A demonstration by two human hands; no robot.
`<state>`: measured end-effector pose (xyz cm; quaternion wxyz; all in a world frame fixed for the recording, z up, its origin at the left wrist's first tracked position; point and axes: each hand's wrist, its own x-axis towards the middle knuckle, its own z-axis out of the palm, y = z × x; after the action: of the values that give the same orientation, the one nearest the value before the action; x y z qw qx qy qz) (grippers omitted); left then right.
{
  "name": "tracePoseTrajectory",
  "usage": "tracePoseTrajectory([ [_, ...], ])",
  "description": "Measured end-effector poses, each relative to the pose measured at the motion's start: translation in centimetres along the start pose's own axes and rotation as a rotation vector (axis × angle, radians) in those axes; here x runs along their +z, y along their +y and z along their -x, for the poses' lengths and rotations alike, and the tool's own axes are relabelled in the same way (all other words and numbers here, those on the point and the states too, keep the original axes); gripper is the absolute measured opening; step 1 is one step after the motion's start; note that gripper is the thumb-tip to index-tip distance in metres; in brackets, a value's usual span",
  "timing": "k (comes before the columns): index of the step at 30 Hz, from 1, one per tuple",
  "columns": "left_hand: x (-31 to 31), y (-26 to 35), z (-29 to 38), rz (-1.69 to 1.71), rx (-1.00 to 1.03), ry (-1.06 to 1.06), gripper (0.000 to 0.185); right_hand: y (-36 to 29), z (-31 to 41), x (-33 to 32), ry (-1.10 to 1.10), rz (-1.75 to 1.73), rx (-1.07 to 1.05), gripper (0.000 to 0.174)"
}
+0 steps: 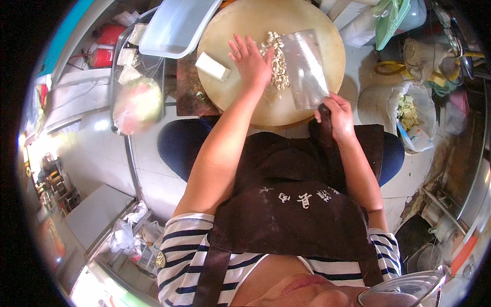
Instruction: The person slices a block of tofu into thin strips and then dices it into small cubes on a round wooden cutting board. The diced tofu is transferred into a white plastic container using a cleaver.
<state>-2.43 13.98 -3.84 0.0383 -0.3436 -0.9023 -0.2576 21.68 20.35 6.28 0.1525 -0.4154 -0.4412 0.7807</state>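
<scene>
On a round chopping board (238,103) lies a heap of small, pale chopped pieces (281,71). My left hand (253,63) rests at the heap's left edge, fingers spread, holding nothing that I can see. My right hand (337,113) grips the dark handle of a cleaver (307,69); its broad metal blade lies nearly flat just right of the heap. A white rectangular block (212,66), perhaps tofu, sits on the board's left side, apart from my left hand.
At the upper left, a translucent plastic tray (176,28) overlaps a dark tray (163,96) with white blocks (127,56) and a plastic-wrapped round item (139,105). A lined bin (376,101) holding leafy scraps (407,111) stands at right. Dark cloth covers my lap below the board.
</scene>
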Motion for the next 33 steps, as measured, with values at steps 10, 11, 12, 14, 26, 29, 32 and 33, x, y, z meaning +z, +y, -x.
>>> tracePoseTrajectory([
  [10, 0.8, 0.9, -2.5, 0.168, 0.432, -0.063, 0.017, 1.2, -3.5, -2.2, 0.424, 1.042, -0.572, 0.015],
  [11, 1.0, 0.7, -2.7, 0.202, 0.438, -0.113, 0.017, 1.4, -3.7, -1.9, 0.424, 1.06, -0.577, 0.015],
  [12, 0.8, 0.8, -3.0, 0.236, 0.447, -0.165, 0.019, 1.6, -3.7, -1.7, 0.422, 1.035, -0.601, 0.016],
  [14, 0.6, 0.8, -3.2, 0.184, 0.468, -0.19, 0.018, 2.1, -3.9, -0.8, 0.401, 1.02, -0.572, 0.016],
  [26, -4.1, -0.3, 5.8, 0.269, 0.215, 0.012, 0.036, 0.7, -8.0, 0.7, 0.36, 1.274, -0.716, 0.021],
  [29, -2.9, -1.3, 8.9, 0.148, 0.144, 0.006, 0.073, 1.5, -10.2, 0.8, 0.217, 1.451, -0.703, 0.022],
  [32, -1.9, -1.6, 10.7, 0.154, 0.118, -0.109, 0.117, 2.1, -9.9, 2.2, 0.076, 1.516, -0.675, 0.021],
  [33, -2.4, -1.3, 10.8, 0.077, 0.16, -0.182, 0.122, 2.0, -9.1, 2.1, 0.101, 1.418, -0.715, 0.021],
])
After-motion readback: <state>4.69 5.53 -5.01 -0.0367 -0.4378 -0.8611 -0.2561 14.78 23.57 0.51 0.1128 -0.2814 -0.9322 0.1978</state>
